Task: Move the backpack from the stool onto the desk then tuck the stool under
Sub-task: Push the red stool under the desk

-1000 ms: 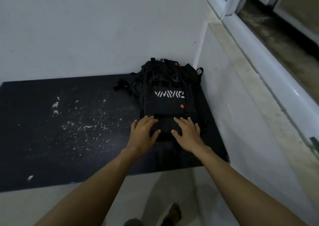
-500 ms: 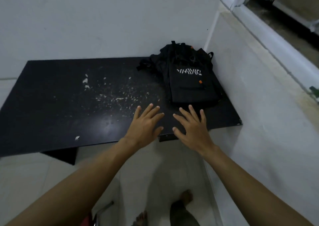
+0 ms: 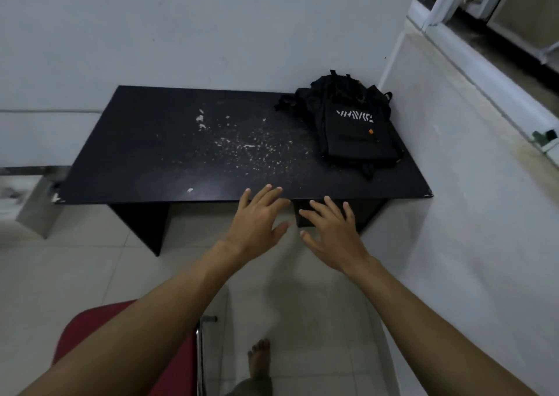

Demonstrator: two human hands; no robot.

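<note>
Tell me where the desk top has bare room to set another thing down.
The desk is bare across its left half and middle, from the left edge to the backpack, apart from pale flecks. The right rear corner by the wall is crowded by the backpack and its straps.

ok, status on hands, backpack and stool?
Left hand and right hand open, empty. Backpack flat on desk, right rear corner. Red stool not tucked. Nothing blocking.

Black backpack (image 3: 357, 126) with white lettering and orange dot at two o'clock; black white-flecked surface (image 3: 169, 159); red stool (image 3: 178, 371) at seven.
</note>
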